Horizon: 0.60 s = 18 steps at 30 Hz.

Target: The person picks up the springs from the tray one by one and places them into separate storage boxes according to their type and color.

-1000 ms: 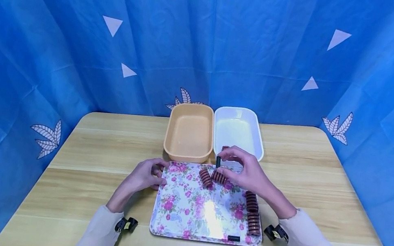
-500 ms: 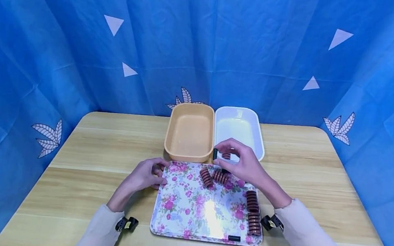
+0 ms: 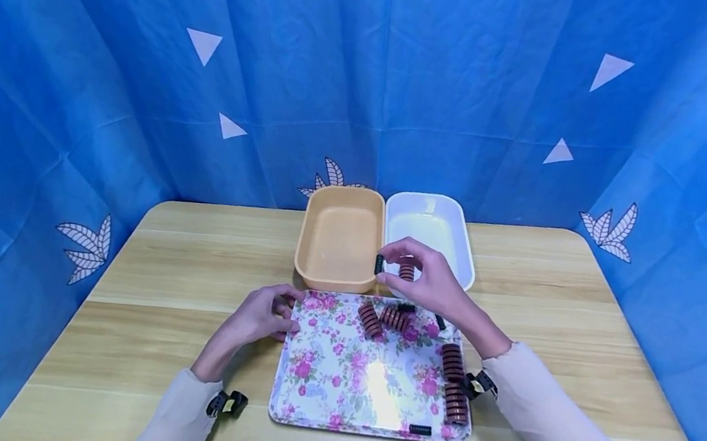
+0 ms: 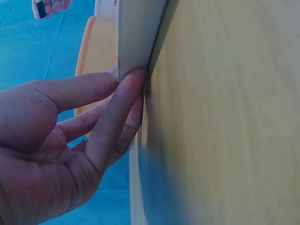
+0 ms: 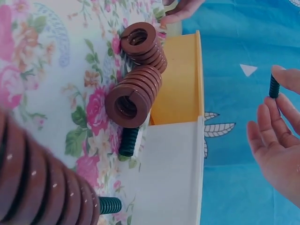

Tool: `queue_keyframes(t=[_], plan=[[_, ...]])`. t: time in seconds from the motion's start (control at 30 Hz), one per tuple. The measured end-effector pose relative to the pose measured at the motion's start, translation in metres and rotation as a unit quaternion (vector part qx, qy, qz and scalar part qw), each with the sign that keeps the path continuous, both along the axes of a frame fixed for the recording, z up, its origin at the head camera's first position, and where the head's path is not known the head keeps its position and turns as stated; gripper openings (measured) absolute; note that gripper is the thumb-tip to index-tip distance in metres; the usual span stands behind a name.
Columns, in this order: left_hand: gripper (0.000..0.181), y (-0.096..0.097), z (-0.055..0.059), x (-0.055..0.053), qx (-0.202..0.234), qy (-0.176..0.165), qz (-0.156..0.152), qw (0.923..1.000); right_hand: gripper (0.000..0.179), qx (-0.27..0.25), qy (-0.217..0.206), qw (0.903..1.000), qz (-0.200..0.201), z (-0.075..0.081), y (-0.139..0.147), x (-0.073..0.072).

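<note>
In the head view my right hand (image 3: pixel 423 273) pinches a small dark green coil spring (image 3: pixel 379 264) upright between thumb and fingertips, above the touching edges of the two containers. The same spring (image 5: pixel 274 86) shows in the right wrist view. My left hand (image 3: pixel 264 314) grips the left rim of the floral tray (image 3: pixel 329 365); in the left wrist view thumb and fingers pinch the tray's edge (image 4: pixel 138 42). Brown coil springs lie on the tray: one slanted (image 3: pixel 370 320), one beside it (image 3: pixel 394 319), and two along the right rim (image 3: pixel 453 363). Smaller green springs (image 3: pixel 420 429) lie there too.
Behind the tray stand an orange container (image 3: pixel 341 237) and a white container (image 3: pixel 429 222), side by side. A brown spring (image 3: pixel 407 273) shows between my right fingers, apparently in the white container. A blue curtain (image 3: pixel 382 92) surrounds the wooden table (image 3: pixel 203 261).
My right hand has moved left and away from me with the green spring, from over the tray's far edge to the containers. Two green springs behind it are uncovered. The left hand stays put.
</note>
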<state>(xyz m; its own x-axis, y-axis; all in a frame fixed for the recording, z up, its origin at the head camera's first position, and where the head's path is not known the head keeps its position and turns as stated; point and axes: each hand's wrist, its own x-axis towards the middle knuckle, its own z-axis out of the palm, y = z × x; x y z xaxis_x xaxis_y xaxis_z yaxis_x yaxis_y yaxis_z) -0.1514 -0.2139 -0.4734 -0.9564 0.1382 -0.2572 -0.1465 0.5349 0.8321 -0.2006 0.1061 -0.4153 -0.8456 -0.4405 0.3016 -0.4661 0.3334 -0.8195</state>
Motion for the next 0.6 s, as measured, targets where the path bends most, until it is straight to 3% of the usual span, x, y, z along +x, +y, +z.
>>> queue_keyframes(t=[0.27,0.6], plan=[[0.048,-0.001,-0.002,-0.001,-0.001,0.001,0.003,1.0,0.033,-0.029,-0.032,0.9991,0.001,0.0,-0.009,-0.012],[0.047,-0.002,0.0,-0.001,0.004,0.003,-0.005,1.0,0.034,-0.014,-0.024,0.9996,-0.002,-0.002,-0.022,-0.027]])
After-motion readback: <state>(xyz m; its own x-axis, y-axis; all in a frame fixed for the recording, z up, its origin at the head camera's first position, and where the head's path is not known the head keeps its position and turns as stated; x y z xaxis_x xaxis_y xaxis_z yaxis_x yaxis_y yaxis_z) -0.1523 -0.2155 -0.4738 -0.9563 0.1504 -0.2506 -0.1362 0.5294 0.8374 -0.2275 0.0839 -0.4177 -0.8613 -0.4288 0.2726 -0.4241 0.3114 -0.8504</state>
